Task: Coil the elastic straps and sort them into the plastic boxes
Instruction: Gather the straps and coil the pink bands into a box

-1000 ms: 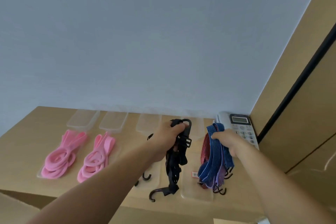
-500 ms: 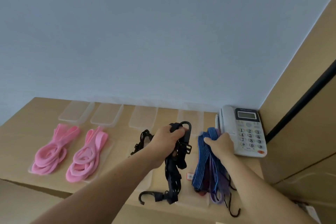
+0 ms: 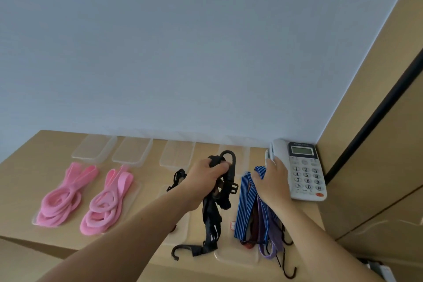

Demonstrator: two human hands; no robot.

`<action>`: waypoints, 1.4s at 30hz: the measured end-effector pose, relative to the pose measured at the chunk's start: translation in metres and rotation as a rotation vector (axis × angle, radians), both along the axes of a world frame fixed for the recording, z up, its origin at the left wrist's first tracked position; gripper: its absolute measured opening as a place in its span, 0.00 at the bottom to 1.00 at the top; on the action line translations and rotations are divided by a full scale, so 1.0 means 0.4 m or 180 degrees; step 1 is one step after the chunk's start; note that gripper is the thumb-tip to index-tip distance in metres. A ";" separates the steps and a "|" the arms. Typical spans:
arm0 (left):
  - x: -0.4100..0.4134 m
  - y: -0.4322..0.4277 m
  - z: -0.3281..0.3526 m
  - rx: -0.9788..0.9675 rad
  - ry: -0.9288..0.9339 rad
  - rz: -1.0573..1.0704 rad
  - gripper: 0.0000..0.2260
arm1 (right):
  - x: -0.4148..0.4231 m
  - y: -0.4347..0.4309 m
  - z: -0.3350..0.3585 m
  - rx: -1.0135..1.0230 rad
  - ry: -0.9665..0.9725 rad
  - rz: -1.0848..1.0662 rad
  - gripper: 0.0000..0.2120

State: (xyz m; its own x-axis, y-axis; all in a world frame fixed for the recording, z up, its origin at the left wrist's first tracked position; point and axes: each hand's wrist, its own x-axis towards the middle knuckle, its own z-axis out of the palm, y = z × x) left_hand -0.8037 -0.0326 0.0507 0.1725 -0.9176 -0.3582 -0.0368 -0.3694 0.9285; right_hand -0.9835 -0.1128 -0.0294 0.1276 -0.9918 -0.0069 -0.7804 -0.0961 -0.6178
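Two pink coils: left pink strap [image 3: 58,200] and right pink strap [image 3: 105,206] lie side by side on clear plastic at the table's [image 3: 27,174] left.
Left hand [image 3: 206,177]: fingers curled round the top of the black strap [image 3: 211,217], which hangs down to the table's front edge.
Right hand [image 3: 271,182]: fingers straight, laid flat on the blue striped straps [image 3: 243,208].
Blue striped straps: in the rightmost plastic box [image 3: 238,260], just beside the telephone [image 3: 305,174].
Back row: clear containers [image 3: 96,149] along the wall.
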 end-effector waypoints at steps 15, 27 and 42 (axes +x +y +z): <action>0.146 0.141 0.396 -0.0606 -0.0552 -0.1217 0.12 | 0.149 0.170 0.365 0.0654 -0.3167 0.0072 0.12; 0.214 0.169 0.577 -0.1522 -0.0889 -0.1857 0.17 | 0.316 0.326 0.459 0.0108 -0.2745 0.1658 0.31; 0.646 0.110 0.309 -0.0341 -0.0007 -0.0128 0.08 | 0.450 0.364 0.371 0.0513 -0.2272 0.0306 0.02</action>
State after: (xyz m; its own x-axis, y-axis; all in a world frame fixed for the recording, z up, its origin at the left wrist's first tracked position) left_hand -0.5453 0.0116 0.1742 0.1355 -0.9568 -0.2574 -0.0518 -0.2662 0.9625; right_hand -0.8036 0.0328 0.1188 0.2419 -0.9697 -0.0343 -0.1758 -0.0090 -0.9844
